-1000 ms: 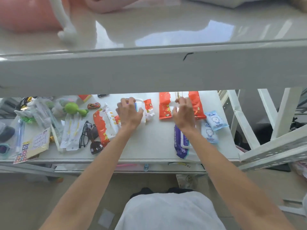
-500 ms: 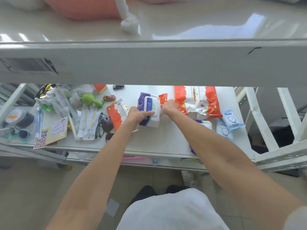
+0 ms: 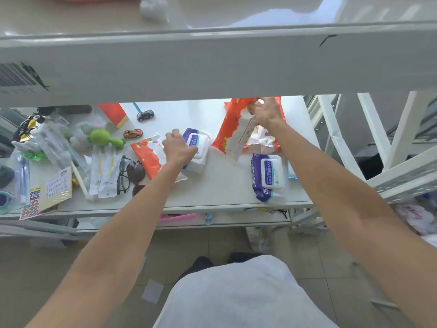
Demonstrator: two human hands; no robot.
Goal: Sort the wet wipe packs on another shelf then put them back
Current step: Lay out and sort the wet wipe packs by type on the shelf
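Observation:
Wet wipe packs lie on a white shelf (image 3: 220, 185). My left hand (image 3: 177, 147) grips a purple and white wipe pack (image 3: 198, 150) at mid-shelf, beside a red and white pack (image 3: 147, 157) on its left. My right hand (image 3: 266, 112) holds the top of a large red and white wipe pack (image 3: 233, 131), lifted and tilted at the back right. A second purple and white pack (image 3: 268, 177) rests near the front edge, under my right forearm. A pale blue small pack (image 3: 291, 171) peeks out beside that forearm.
The upper shelf's front beam (image 3: 212, 62) crosses the top of the view and hides the back of the lower shelf. On the left lie glasses (image 3: 124, 174), sunglasses (image 3: 136, 172), a green toy (image 3: 104, 139), toy cars (image 3: 133, 133), sachets and a sticker sheet (image 3: 55, 188). White frame bars (image 3: 378, 143) stand right.
My right hand let go of the purple pack and moved right and back to the large red pack, lifting it. My left hand stays on the purple pack. The camera shifted.

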